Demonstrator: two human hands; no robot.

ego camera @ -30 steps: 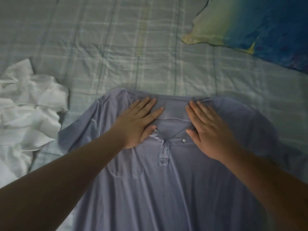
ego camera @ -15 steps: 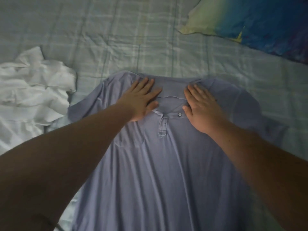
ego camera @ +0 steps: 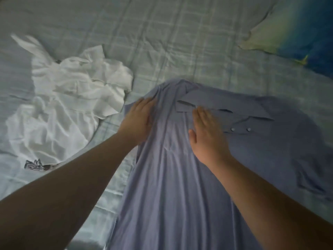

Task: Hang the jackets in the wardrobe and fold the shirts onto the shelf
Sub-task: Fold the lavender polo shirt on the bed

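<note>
A lavender-blue polo shirt [ego camera: 180, 186] lies front up on the bed, collar away from me, with two buttons showing at its placket. Its left side is bunched into a ridge near the shoulder. My left hand [ego camera: 137, 121] lies with straight fingers against that left edge of the shirt. My right hand [ego camera: 206, 134] presses flat on the chest, fingertips at the collar. A crumpled white shirt [ego camera: 72, 109] lies on the bed to the left, apart from both hands.
The bed is covered by a pale blue-green checked sheet [ego camera: 162, 42]. A pillow [ego camera: 297, 31] in blue and yellow sits at the top right corner.
Both hands have left the collar and slid to the left: the left hand now at the shirt's left edge, the right hand on the chest. The shirt's left side has gathered inward.
</note>
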